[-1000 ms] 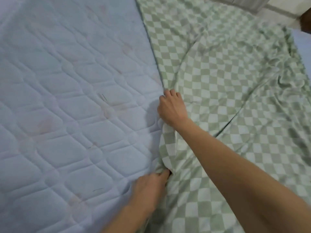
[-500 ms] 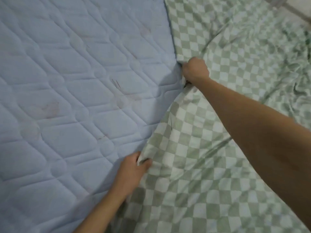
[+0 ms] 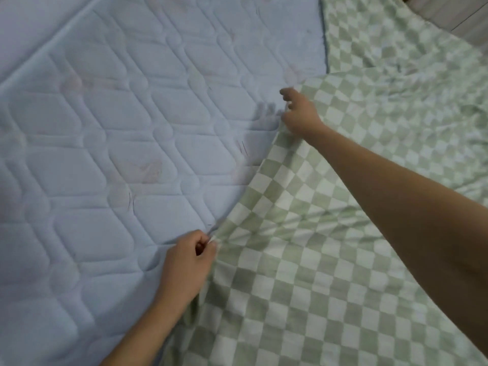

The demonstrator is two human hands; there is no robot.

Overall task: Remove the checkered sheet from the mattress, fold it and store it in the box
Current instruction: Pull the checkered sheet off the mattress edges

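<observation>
One checkered sheet [image 3: 330,233], green and white, covers the right part of the one bare quilted mattress [image 3: 118,128], its edge pinched by the left hand [image 3: 186,265] near and gripped by the right hand [image 3: 299,112] farther off.

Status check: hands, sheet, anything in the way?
Left hand pinching edge of green-and-white checkered sheet; right hand at same edge, grip unclear. Sheet partly off pale blue quilted mattress. Nothing in the way.

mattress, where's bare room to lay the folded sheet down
Bare quilted mattress lies free left of the checkered sheet edge, out to its piped border. Right of that edge is crowded: the sheet, the left hand and right hand.
</observation>
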